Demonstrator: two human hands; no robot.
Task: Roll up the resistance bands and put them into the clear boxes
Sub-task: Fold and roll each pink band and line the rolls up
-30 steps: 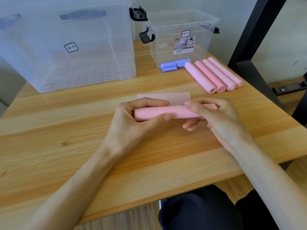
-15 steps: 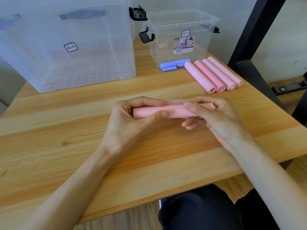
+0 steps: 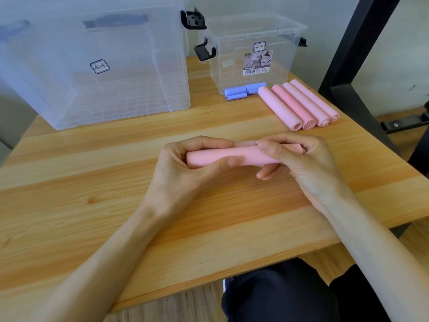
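A pink resistance band (image 3: 234,155) lies rolled into a tube across the middle of the wooden table (image 3: 92,182). My left hand (image 3: 185,173) grips its left end with fingers over the top and thumb in front. My right hand (image 3: 299,163) grips its right end the same way. Only a thin sliver of unrolled band shows behind the roll. Several finished pink rolls (image 3: 299,104) lie side by side at the back right. Blue rolls (image 3: 243,90) rest against the small clear box (image 3: 253,49). A large clear box (image 3: 92,63) stands at the back left.
Both boxes are lidless with black latches. A black metal frame post (image 3: 352,54) rises at the right beyond the table edge. My dark-trousered lap (image 3: 290,296) is below the table's near edge.
The flat tail of the pink band behind the roll has almost vanished as both hands rolled the tube away from me. Nothing else has moved.
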